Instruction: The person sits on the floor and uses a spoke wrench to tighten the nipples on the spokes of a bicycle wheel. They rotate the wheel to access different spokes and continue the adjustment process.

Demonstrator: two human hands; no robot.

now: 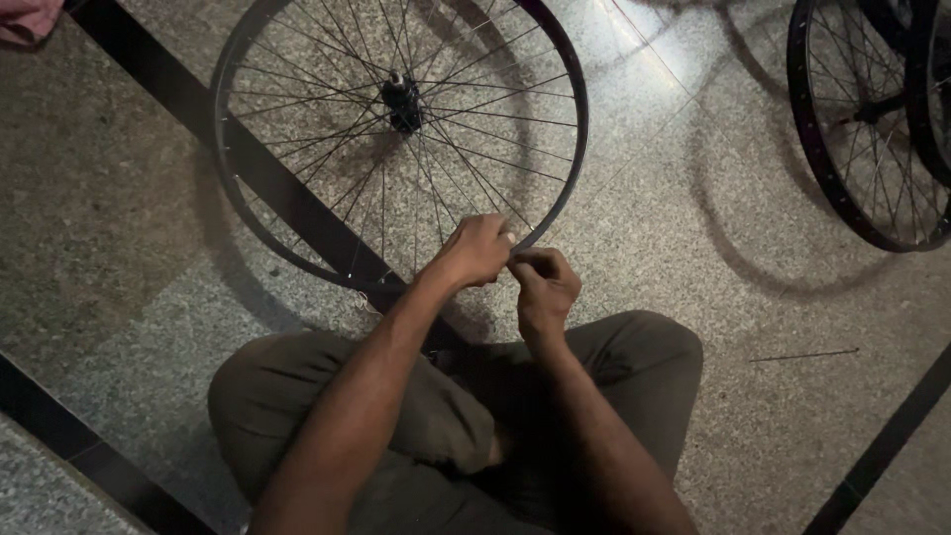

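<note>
Sitting cross-legged on the floor (119,198), a person works at a bike wheel (400,139) standing at 12 o'clock from the knees. The left hand (474,250) is curled shut on the wheel's rim at its 5 o'clock edge. The right hand (543,287) pinches closed just beside it; what it holds is too small to tell. More wheels (872,119) stand at 2 o'clock.

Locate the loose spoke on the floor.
In the head view the loose spoke lies flat on the speckled floor, right of the person's right knee and below the second wheel at top right.
</note>
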